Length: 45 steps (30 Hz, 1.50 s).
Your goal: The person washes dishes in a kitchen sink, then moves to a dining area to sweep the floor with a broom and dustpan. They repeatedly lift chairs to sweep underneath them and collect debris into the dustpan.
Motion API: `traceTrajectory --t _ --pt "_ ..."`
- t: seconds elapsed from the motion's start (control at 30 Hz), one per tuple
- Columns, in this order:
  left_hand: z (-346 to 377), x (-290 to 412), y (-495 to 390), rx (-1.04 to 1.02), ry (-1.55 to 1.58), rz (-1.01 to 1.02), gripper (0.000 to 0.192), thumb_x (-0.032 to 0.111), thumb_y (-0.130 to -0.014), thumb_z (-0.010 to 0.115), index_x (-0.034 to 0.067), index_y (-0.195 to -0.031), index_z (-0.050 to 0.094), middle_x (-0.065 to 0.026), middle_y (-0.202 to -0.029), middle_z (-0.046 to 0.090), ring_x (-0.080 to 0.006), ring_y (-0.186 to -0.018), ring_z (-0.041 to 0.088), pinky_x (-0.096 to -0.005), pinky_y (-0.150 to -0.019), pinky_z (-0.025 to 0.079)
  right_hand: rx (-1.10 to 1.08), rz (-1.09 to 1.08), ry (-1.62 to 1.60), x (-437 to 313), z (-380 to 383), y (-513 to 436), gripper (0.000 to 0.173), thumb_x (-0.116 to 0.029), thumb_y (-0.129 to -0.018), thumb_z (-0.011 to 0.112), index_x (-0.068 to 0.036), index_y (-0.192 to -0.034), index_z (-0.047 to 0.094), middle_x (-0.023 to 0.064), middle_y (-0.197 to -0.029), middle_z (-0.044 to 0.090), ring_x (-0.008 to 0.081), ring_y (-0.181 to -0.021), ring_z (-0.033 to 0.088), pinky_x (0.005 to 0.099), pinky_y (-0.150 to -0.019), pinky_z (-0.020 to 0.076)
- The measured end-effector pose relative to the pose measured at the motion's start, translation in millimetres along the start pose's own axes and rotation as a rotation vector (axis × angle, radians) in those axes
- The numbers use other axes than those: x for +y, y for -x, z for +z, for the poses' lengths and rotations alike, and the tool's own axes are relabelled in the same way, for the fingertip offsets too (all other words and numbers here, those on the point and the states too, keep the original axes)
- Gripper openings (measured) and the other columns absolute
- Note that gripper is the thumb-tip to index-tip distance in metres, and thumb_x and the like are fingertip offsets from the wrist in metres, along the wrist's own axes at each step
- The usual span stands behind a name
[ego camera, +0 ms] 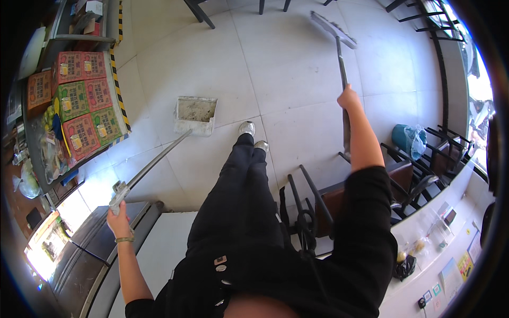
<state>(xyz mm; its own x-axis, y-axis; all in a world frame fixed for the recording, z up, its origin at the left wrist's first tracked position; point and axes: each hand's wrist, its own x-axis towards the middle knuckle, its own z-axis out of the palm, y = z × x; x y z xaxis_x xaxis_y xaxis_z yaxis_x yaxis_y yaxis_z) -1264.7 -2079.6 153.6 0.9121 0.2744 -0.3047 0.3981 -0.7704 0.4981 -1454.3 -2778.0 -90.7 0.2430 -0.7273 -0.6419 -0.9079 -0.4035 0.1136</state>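
My left hand [119,222] grips the upper end of a long-handled dustpan [194,128]. Its pan rests on the tiled floor to the left of my shoes, with dark grit and dirt inside. A long-handled broom [333,30] is held in my right hand [348,97], partway along its grey handle. The broom's wide head lies on the floor at the upper right, well apart from the dustpan. My forearm hides part of the lower handle.
Stacked cardboard boxes [84,99] stand at left behind black-and-yellow edge tape. Chairs [332,206] crowd the right side near a blue bin [406,140] with a plastic liner. A white counter [421,254] is at lower right. Dark furniture legs [201,14] stand along the top.
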Motion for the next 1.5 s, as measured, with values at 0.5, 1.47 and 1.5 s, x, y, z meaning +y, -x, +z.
traceTrajectory --t 0.5,1.47,1.5 --pt "-6.2 4.0 -0.8 -0.051 -0.030 0.072 0.013 0.013 -0.076 0.065 0.003 -0.076 0.056 0.0007 -0.055 0.048 -0.0066 -0.043 0.041 -0.0216 -0.039 0.033 -0.603 -0.094 -0.001 51.6 159.3 354.0 0.081 -0.013 -0.075 0.052 -0.004 -0.139 0.003 0.0255 -0.101 0.059 0.0360 -0.093 0.060 0.0425 -0.081 0.0470" --pt "-54.9 81.4 -225.7 -0.562 -0.424 0.982 0.020 0.019 -0.072 0.067 0.001 -0.073 0.057 -0.0146 -0.057 0.054 -0.0226 -0.049 0.053 -0.0330 -0.049 0.040 -0.566 0.302 -0.624 -194.9 238.4 490.8 0.066 -0.002 -0.070 0.050 0.001 -0.129 0.023 0.0273 -0.098 0.059 0.0363 -0.090 0.060 0.0394 -0.077 0.0476" --pt "-54.7 83.1 -230.4 -0.561 -0.449 1.029 0.020 0.019 -0.071 0.067 0.002 -0.072 0.057 -0.0154 -0.058 0.054 -0.0258 -0.049 0.053 -0.0343 -0.048 0.040 -0.506 0.256 -0.663 -179.6 243.0 503.2 0.063 -0.002 -0.069 0.049 -0.001 -0.128 0.027 0.0271 -0.096 0.059 0.0359 -0.085 0.061 0.0396 -0.074 0.0484"
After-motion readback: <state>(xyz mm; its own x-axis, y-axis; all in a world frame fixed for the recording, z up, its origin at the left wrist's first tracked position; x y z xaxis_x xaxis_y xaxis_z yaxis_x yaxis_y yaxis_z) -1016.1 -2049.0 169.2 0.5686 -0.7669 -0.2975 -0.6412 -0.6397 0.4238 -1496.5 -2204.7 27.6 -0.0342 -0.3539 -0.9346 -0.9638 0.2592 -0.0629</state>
